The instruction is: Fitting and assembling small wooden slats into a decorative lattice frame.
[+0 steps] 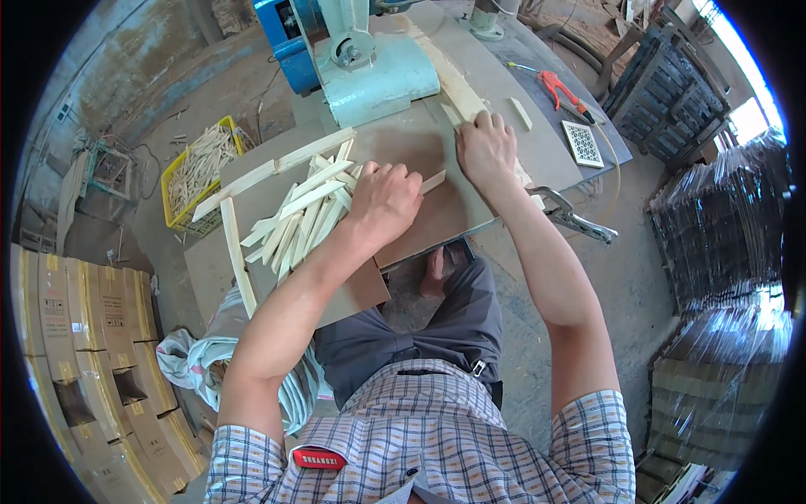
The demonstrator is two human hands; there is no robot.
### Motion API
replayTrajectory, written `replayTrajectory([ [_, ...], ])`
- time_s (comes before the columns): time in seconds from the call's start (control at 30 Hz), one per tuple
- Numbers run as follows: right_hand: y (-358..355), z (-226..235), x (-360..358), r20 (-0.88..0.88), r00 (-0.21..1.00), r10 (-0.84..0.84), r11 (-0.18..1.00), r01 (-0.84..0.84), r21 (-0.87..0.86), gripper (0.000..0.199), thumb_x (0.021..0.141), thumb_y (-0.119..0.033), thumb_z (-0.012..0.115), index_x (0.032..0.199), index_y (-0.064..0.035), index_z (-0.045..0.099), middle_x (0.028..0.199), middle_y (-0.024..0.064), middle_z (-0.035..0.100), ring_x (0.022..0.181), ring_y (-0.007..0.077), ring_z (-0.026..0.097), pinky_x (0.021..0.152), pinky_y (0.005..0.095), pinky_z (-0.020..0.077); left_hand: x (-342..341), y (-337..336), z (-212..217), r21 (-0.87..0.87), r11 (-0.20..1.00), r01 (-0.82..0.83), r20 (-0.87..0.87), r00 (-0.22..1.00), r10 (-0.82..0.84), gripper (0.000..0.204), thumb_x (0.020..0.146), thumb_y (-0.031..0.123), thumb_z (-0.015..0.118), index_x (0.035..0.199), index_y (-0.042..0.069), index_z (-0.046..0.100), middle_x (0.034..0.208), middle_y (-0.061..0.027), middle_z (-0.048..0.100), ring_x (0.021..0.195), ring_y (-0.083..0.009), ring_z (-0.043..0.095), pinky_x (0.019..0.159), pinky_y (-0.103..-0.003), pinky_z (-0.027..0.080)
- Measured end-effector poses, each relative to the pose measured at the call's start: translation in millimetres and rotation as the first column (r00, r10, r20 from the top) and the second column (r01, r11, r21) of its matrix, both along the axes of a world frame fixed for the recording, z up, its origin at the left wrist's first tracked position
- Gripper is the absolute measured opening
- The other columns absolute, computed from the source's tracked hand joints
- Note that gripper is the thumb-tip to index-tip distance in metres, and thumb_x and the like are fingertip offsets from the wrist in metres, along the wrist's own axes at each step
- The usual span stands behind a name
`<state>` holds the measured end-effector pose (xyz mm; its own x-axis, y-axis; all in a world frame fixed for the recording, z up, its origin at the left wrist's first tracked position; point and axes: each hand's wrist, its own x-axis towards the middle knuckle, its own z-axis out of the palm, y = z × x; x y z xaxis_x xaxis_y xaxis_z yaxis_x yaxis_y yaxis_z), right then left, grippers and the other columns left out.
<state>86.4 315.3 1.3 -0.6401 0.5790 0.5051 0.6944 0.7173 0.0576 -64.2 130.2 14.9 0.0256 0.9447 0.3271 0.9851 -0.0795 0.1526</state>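
Left hand [384,202] of mine is curled knuckles-up over the near end of a short wooden stick [433,181], apparently gripping it, beside the loose pile of sticks [300,217] on the table [420,143]. That stick's long axis runs up-right toward my right hand [485,151], which presses fingers-down on a long wooden strip [453,84] leading to the blue-green machine [369,71]. Bare board lies between the hands; the table edge is close below my wrists

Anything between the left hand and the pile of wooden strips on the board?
Nothing visible. The left hand already rests at the right edge of the wooden strips, one strip sticking out from under it. The right hand is apart, on the long slat.
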Motion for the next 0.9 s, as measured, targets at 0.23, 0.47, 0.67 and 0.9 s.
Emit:
replayTrajectory([
  [0.23,-0.9,17.0,-13.4,-0.248,0.958,0.146,0.97,-0.187,-0.153,0.017,0.097,-0.022,0.07,0.096,-0.0087,0.08,0.112,0.0123,0.071,0.112,0.0345,0.066,0.096,0.046,0.0529,-9.8,6.8,1.3,0.093,0.996,-0.008,0.002,1.0,0.008,0.007,0.092,0.016,0.076,0.095,0.009,0.075,0.096,-0.0088,0.068,0.102,-0.0288,0.068,0.095,-0.046,0.047],
  [0.47,-51.2,24.5,51.3,-0.235,0.805,0.545,0.706,-0.592,-0.388,0.034,0.086,-0.008,0.078,0.119,-0.0084,0.074,0.116,0.0102,0.074,0.114,0.0336,0.068,0.1,0.0445,0.0555,-20.1,17.7,6.5,0.09,0.972,0.215,-0.065,0.976,-0.209,0.014,0.092,0.013,0.075,0.105,0.011,0.074,0.101,-0.0059,0.065,0.104,-0.0259,0.066,0.095,-0.045,0.045],
  [0.67,-67.9,18.0,60.6,-0.291,0.934,0.207,0.83,-0.325,-0.454,0.025,0.094,-0.015,0.074,0.117,-0.0048,0.075,0.12,0.011,0.075,0.112,0.034,0.069,0.094,0.045,0.0571,-37.4,-4.1,30.2,0.153,0.988,0.033,-0.017,0.999,-0.031,0.042,0.096,0.026,0.075,0.134,0.009,0.07,0.13,-0.0088,0.067,0.125,-0.03,0.062,0.109,-0.048,0.047],
  [0.9,-73.7,10.5,51.5,-0.118,0.985,0.125,0.98,-0.141,-0.137,0.015,0.089,-0.016,0.074,0.103,-0.0098,0.077,0.114,0.0073,0.066,0.111,0.0313,0.063,0.09,0.0449,0.0552,-77.7,-62.4,51.1,-0.272,0.933,-0.236,0.065,0.963,0.263,0.041,0.098,0.026,0.073,0.135,0.009,0.071,0.133,-0.0102,0.067,0.13,-0.0317,0.061,0.111,-0.048,0.05],
])
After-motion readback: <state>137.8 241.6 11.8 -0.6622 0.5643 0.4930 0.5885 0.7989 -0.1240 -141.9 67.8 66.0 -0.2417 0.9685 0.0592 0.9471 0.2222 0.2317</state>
